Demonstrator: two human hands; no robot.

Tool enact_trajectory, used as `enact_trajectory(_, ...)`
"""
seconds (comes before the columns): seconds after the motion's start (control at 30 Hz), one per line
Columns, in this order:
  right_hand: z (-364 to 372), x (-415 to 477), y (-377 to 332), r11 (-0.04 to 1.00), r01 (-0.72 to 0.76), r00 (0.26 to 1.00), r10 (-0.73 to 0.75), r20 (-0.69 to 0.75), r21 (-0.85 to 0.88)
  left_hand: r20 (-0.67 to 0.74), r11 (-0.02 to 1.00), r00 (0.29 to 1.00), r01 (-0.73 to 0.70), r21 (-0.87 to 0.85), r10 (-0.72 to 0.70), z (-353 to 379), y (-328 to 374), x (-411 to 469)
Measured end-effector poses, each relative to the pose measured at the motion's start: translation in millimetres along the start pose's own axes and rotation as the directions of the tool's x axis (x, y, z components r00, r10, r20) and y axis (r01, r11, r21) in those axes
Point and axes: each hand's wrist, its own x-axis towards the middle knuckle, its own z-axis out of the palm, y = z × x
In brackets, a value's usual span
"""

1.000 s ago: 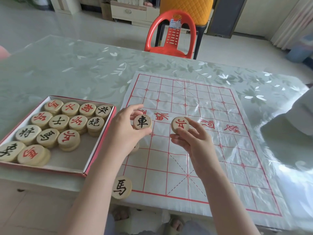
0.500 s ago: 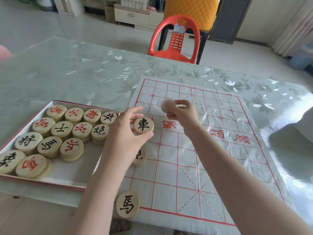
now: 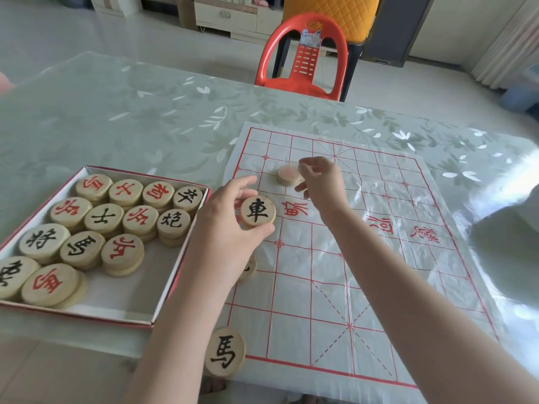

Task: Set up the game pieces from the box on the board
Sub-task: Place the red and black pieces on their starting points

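Left hand (image 3: 230, 228) pinches round wooden piece with black mark (image 3: 257, 211) over left edge of white red-lined plastic board (image 3: 379, 287). Right hand (image 3: 323, 182) loose, empty, beside blurry red-marked round piece (image 3: 287, 174) lying on board.

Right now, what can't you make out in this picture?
Head view: face of the far piece by the right hand, motion-blurred; grip or touch unclear.
Half-hidden piece behind the left hand, which holds the 車 piece.
Lower stacked pieces in the box, covered by top ones.
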Motion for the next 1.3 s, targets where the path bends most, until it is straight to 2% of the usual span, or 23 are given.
enact_trajectory(0.07, -16.9, -40.5, -14.1, 0.992, 0.002, 0.987, -0.023, 0.16, 0.129, 0.016, 1.0, 1.0, -0.026, 0.007, 0.026, 3.5, 3.9, -2.8)
enact_trajectory(0.13, -36.6, -84.8, -19.3, 0.989, 0.0, 0.952, -0.045, 0.302, 0.149, 0.048, 0.999, 0.997, -0.053, 0.007, 0.053, 8.9, 9.9, -7.2)
enact_trajectory(0.2, -54.7, -118.5, -14.8, 0.989, -0.014, 0.943, -0.036, 0.332, 0.148, 0.099, 0.997, 0.993, -0.071, 0.001, 0.071, 17.0, 17.3, -14.2)
enact_trajectory(0.3, -78.6, -144.4, 1.4, 0.965, -0.101, 0.962, 0.033, 0.27, 0.241, 0.206, 0.995, 0.974, -0.086, -0.043, 0.093, 32.9, 30.8, -31.9)
enact_trajectory(0.4, -106.8, -166.1, 22.1, 0.942, -0.154, 0.971, 0.087, 0.224, 0.3, 0.356, 0.992, 0.926, -0.125, -0.03, 0.128, 50.6, 44.5, -54.1)
enact_trajectory(0.5, -139.9, -190.6, 45.4, 0.944, -0.178, 0.977, 0.134, 0.169, 0.279, 0.486, 0.99, 0.865, -0.138, -0.005, 0.123, 64.3, 53.0, -71.6)
enact_trajectory(0.57, -166.1, -204.6, 61.0, 0.953, -0.193, 0.98, 0.178, 0.085, 0.232, 0.522, 0.985, 0.842, -0.171, 0.015, 0.138, 72.3, 55.9, -79.4)
enact_trajectory(0.73, -230.7, -237.1, 95.6, 0.975, -0.202, 0.955, 0.216, -0.204, 0.091, 0.563, 0.965, 0.811, -0.248, 0.082, 0.16, 87.3, 59.6, -90.3)
enact_trajectory(0.8, -248.4, -246.3, 104.4, 0.973, -0.217, 0.935, 0.229, -0.271, 0.071, 0.574, 0.961, 0.802, -0.264, 0.088, 0.168, 93.0, 59.4, -90.6)
enact_trajectory(0.97, -263.7, -254.2, 116.5, 0.967, -0.256, 0.922, 0.242, -0.304, -0.01, 0.569, 0.959, 0.804, -0.269, 0.089, 0.173, 99.4, 58.6, -89.4)
enact_trajectory(1.3, -255.4, -248.3, 133.6, 0.949, -0.246, 0.928, 0.172, -0.331, -0.196, 0.533, 0.958, 0.831, -0.26, 0.121, 0.158, 89.2, 56.4, -84.8)
